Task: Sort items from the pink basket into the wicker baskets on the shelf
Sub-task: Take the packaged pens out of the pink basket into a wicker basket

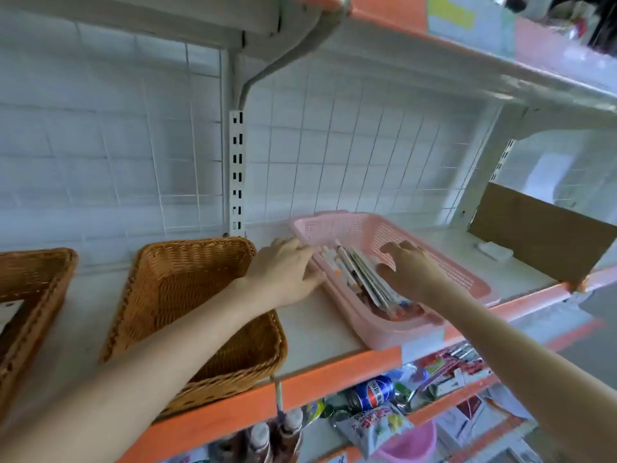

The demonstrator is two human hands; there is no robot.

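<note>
A pink basket [444,262] sits on the white shelf, holding several pens [337,267] and thin flat packets [370,279]. My left hand [283,272] rests on the basket's left rim with fingers stretched toward the pens. My right hand [412,269] hovers over the packets inside the basket, fingers spread and thumb near the packets; nothing is plainly held. To the left stands an empty wicker basket [187,315]. A second wicker basket [30,302] shows at the far left edge with something white inside it.
A brown cardboard panel [541,235] stands at the right end of the shelf beside a small white object [494,251]. White wire grid backs the shelf. Below the orange shelf edge [320,375] lie a Pepsi can [374,394], snack packets and bottles.
</note>
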